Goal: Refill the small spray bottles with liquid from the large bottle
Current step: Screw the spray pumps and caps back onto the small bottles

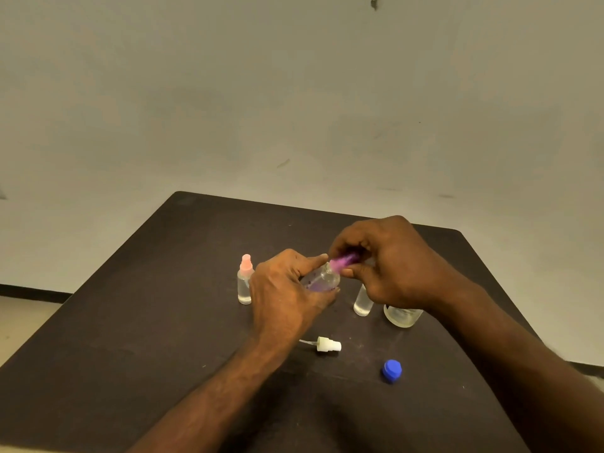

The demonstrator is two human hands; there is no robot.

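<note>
My left hand [287,289] grips a small clear spray bottle [322,279], tilted to the right above the table. My right hand [389,263] pinches the bottle's purple spray cap [343,261] at its neck. A small bottle with a pink spray cap [245,282] stands upright to the left. Another small clear bottle [362,304] without a cap stands under my right hand. The large bottle [402,315] stands beside it, mostly hidden by my right wrist. A white spray cap [327,345] with its tube lies on the table, and a blue cap [391,371] lies nearer to me.
Everything sits on a dark square table [163,322] against a pale wall. The table's left and far edges are in view; the floor shows at the far left.
</note>
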